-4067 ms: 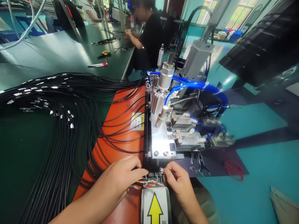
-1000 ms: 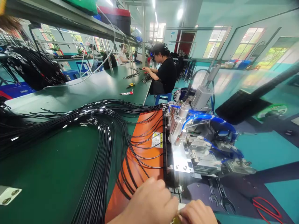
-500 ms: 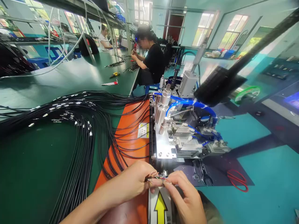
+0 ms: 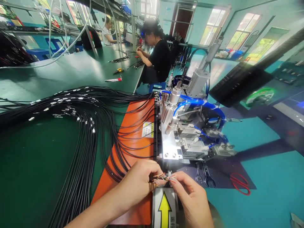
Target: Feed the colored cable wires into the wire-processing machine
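Observation:
My left hand (image 4: 143, 177) is closed in a pinch on several thin coloured wires (image 4: 161, 176), whose ends fan out from its fingertips. Facing it, my right hand (image 4: 191, 194) has thumb and forefinger pinched at the wire tips; its exact hold is too small to make out. Both hands hover over a metal rail with a yellow arrow label (image 4: 164, 205), just in front of a machine (image 4: 172, 142) with metal cylinders and blue air tubes. Black cables (image 4: 78, 171) run across an orange plate (image 4: 135, 136) left of the machine.
Wrenches (image 4: 206, 175) and red-handled scissors (image 4: 239, 183) lie right of the machine. A dark arm-mounted block (image 4: 239, 84) hangs at upper right. Yellow-handled pliers (image 4: 118, 71) rest on the green table (image 4: 42, 152). A co-worker in black (image 4: 158, 57) sits beyond, hands on cables.
The view has shifted slightly, so the machine appears farther right. My fingers have shifted a little at the wires, and the wire ends now look more spread out.

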`<state>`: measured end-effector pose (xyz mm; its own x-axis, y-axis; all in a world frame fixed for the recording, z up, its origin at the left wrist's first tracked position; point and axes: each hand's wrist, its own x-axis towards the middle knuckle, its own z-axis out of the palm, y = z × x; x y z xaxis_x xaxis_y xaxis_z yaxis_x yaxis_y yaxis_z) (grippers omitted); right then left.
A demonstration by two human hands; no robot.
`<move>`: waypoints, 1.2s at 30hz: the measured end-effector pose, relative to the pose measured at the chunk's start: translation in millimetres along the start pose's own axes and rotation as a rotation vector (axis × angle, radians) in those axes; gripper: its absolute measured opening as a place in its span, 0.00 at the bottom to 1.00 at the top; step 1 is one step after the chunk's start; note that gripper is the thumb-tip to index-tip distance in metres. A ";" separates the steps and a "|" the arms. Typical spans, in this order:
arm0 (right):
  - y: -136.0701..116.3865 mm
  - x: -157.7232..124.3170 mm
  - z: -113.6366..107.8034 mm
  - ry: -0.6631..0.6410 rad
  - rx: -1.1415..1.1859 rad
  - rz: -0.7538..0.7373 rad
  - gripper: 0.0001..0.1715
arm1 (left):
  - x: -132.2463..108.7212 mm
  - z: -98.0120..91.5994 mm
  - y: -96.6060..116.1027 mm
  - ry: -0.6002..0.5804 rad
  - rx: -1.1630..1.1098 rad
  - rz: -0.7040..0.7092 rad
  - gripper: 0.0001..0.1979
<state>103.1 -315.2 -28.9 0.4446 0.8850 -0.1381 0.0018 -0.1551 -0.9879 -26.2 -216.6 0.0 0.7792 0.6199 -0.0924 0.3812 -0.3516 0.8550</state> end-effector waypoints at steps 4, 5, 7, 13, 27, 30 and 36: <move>-3.1 1.2 1.0 0.015 0.055 0.055 0.10 | -2.0 2.7 -0.6 0.025 -0.024 -0.017 0.06; -4.0 1.6 1.3 0.015 0.069 0.077 0.10 | -2.7 3.6 -0.4 0.039 -0.027 -0.024 0.06; -5.4 2.2 2.5 0.013 0.102 0.119 0.11 | -4.3 5.6 0.7 0.074 -0.022 -0.035 0.06; -4.8 0.6 8.0 -0.073 0.404 0.309 0.12 | -9.6 9.4 4.9 0.173 0.007 -0.029 0.06; 14.2 -10.5 17.2 0.267 -0.691 -0.640 0.05 | -4.9 10.7 1.1 0.156 -0.147 -0.068 0.04; 11.7 -8.1 9.9 0.092 -0.537 -0.438 0.06 | -4.4 11.6 1.3 0.137 -0.155 -0.068 0.05; 2.2 -2.5 -1.4 -0.062 -0.320 -0.083 0.11 | -6.0 11.7 1.5 0.115 -0.136 -0.058 0.10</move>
<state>103.2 -318.4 -30.7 0.3763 0.9237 -0.0722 0.3207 -0.2030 -0.9252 -24.5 -229.1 -4.1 0.6929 0.7151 -0.0918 0.3474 -0.2195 0.9117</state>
